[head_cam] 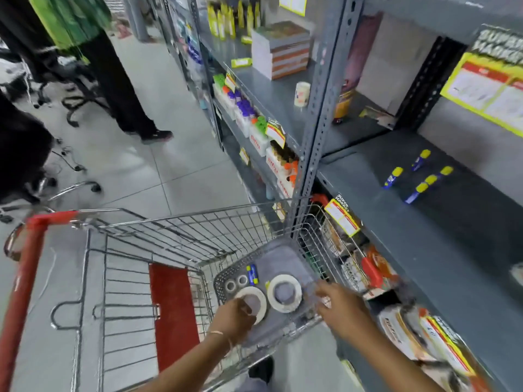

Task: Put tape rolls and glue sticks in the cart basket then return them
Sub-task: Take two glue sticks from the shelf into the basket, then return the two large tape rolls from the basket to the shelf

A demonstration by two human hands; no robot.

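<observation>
A grey plastic basket (278,254) sits inside the wire shopping cart (158,230). In it lie two large white tape rolls, two small tape rolls (235,282) and a blue glue stick (252,274). My left hand (235,318) pinches the near edge of the left large tape roll (256,299). The right large tape roll (283,292) lies flat beside it. My right hand (342,305) hovers over the basket's right rim, fingers spread, holding nothing. Several blue glue sticks with yellow caps (421,179) lie on the grey shelf (424,236) to the right.
The metal shelving unit (311,131) stands right against the cart, stocked with glue bottles, boxes and a tape roll (302,93). Packaged goods fill the lower shelf (410,335). A person's legs (121,89) and office chair bases (70,190) occupy the aisle at the left.
</observation>
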